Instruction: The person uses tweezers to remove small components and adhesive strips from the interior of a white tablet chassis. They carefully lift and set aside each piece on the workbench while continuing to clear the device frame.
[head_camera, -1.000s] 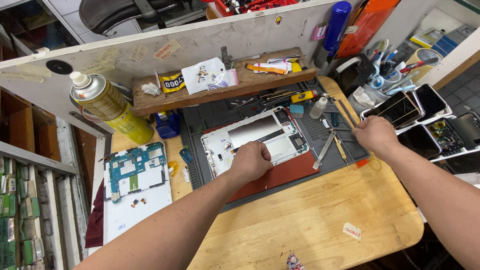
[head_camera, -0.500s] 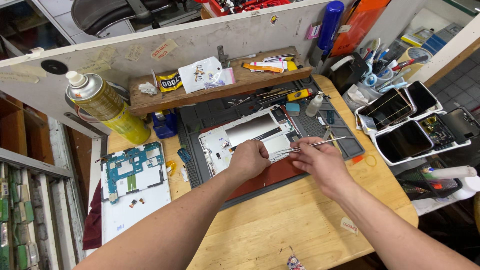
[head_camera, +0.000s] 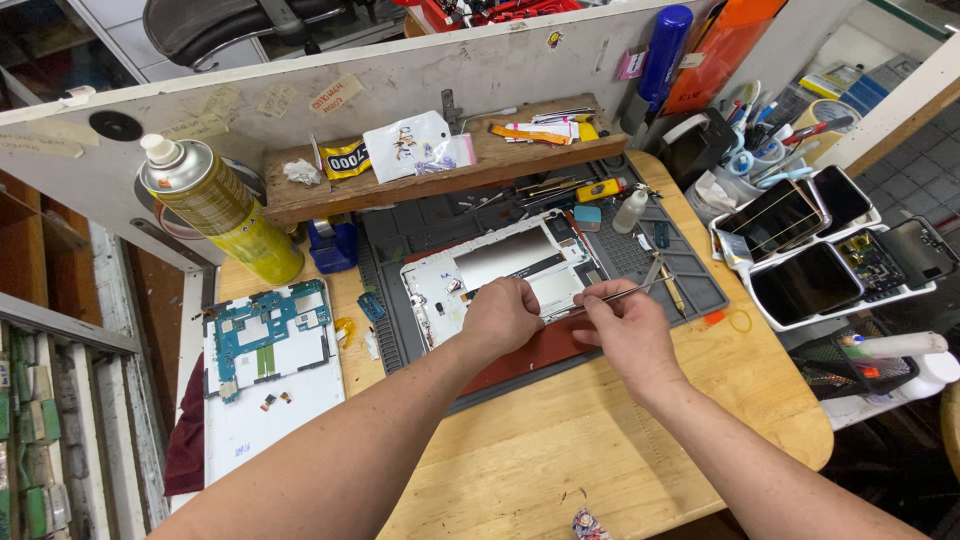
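Meanwhile, both hands over the opened tablet: left hand pressing it, right hand pinching tweezers.

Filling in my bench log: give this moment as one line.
left hand: pressing on opened tablet | right hand: holding tweezers | tablet on grey mat

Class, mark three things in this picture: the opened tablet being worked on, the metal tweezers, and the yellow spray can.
opened tablet (head_camera: 515, 258): head view, on its grey inner plate.
metal tweezers (head_camera: 622, 293): head view, mid-shaft, held in the right hand (head_camera: 628, 333).
yellow spray can (head_camera: 225, 215): head view, on the can's body.
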